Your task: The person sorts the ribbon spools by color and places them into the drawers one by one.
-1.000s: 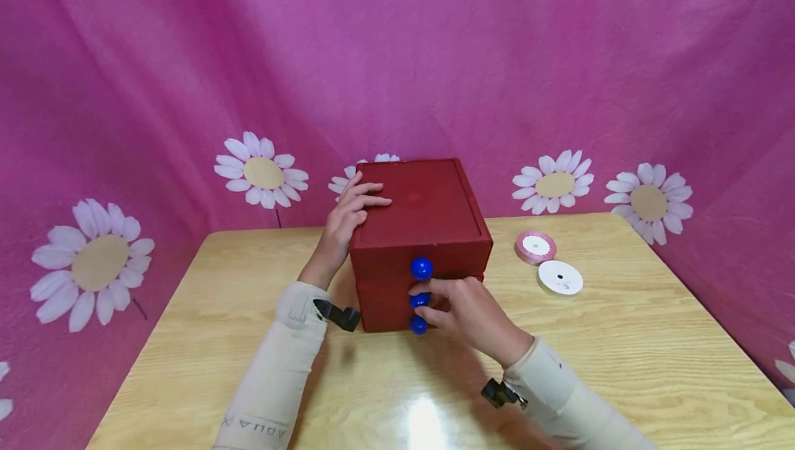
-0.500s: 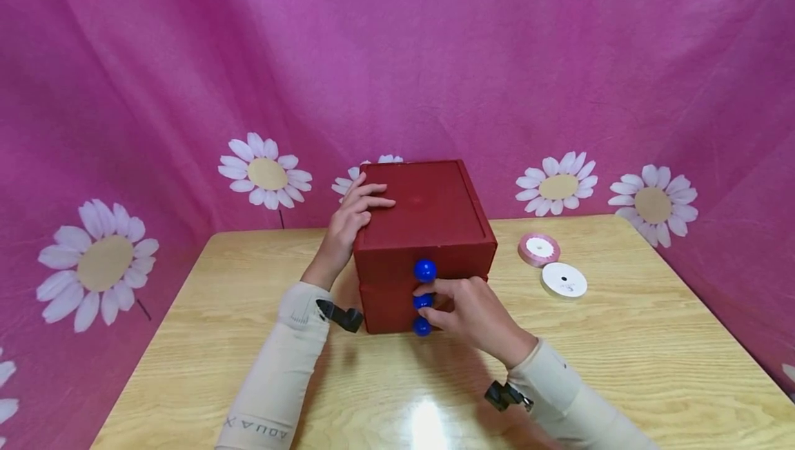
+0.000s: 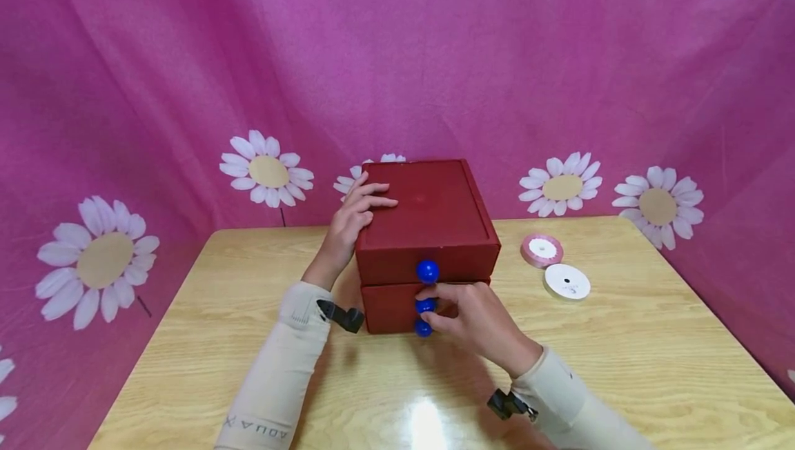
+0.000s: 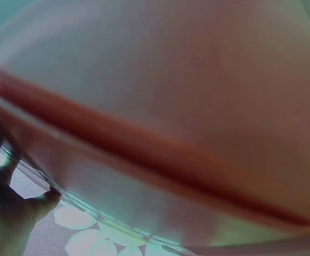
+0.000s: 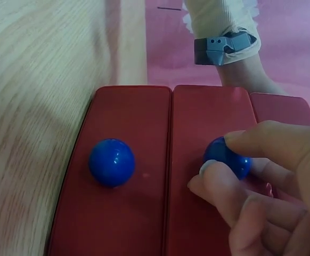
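Note:
A red drawer box [image 3: 428, 205] stands on the table with three round blue knobs down its front. My right hand [image 3: 475, 315] pinches the middle knob [image 5: 229, 160] between thumb and fingers. Above that hand is the top knob [image 3: 428, 271]; the bottom knob [image 5: 112, 162] is untouched below. A thin dark seam runs between the top drawer and the middle drawer [image 3: 388, 305]. My left hand [image 3: 348, 222] rests on the box's left upper edge, fingers spread over the lid. The left wrist view is mostly filled by the box's side [image 4: 160, 106], with dark fingers at the left.
To the right of the box, a pink ribbon spool [image 3: 542, 250] and a white spool [image 3: 567, 281] lie next to each other on the wooden table [image 3: 633, 339]. Behind hangs a pink cloth [image 3: 435, 56] printed with daisies.
The middle drawer's front has edged slightly outward with my right hand on its knob, and the seam above it shows more plainly. My left hand stays on the box. The head view has shifted a little.

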A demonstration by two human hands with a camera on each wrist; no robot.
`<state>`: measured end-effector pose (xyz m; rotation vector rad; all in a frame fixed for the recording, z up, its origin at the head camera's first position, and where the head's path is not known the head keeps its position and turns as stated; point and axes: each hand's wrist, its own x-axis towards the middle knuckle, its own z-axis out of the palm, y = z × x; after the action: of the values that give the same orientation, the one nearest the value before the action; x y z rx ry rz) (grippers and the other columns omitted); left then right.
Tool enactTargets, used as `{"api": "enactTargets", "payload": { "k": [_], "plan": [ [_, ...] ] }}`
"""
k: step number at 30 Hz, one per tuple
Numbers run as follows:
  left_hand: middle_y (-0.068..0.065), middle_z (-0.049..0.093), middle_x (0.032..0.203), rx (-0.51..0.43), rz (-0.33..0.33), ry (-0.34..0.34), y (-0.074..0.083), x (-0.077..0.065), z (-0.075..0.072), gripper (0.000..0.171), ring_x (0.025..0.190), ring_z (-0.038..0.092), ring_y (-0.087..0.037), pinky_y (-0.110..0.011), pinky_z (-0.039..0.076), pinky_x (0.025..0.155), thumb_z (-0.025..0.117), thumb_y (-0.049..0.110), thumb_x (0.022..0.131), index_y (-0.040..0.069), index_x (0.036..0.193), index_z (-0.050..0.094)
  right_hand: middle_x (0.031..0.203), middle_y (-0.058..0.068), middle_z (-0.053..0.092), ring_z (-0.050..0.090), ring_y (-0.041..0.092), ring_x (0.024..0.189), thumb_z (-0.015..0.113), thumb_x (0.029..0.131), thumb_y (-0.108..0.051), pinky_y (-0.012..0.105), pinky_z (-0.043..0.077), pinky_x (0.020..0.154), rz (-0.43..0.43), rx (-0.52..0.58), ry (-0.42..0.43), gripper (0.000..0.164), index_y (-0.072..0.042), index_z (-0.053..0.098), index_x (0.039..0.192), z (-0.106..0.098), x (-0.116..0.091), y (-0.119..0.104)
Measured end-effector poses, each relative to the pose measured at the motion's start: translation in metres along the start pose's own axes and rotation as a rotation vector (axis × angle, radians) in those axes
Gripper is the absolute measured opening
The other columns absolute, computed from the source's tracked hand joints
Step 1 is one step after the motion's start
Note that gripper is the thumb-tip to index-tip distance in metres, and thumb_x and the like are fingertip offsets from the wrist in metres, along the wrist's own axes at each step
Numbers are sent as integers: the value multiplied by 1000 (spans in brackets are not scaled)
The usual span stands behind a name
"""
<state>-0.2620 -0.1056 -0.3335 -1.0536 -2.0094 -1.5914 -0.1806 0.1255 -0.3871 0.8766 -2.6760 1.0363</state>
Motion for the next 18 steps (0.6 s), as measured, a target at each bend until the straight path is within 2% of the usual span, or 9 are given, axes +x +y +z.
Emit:
{"api": "enactTargets", "payload": {
  "k": [7, 18],
  "plan": [
    [-33, 44, 135, -3, -4, -2, 1, 0, 0, 39, 143, 9, -46, -55, 4, 115, 35, -2, 88, -14, 113, 62, 82, -13, 70, 62, -3, 70, 75, 83, -17, 22, 53, 65, -36, -13, 7, 20, -20, 72, 103, 0, -3, -1],
    [-33, 44, 135, -14, -7, -8, -1, 0, -1, 39, 143, 9, -46, -54, 3, 116, 34, -2, 89, -15, 112, 62, 83, -14, 70, 62, -3, 70, 75, 83, -20, 23, 51, 64, -34, -41, 14, 19, -22, 73, 102, -1, -8, -2]
  ]
}}
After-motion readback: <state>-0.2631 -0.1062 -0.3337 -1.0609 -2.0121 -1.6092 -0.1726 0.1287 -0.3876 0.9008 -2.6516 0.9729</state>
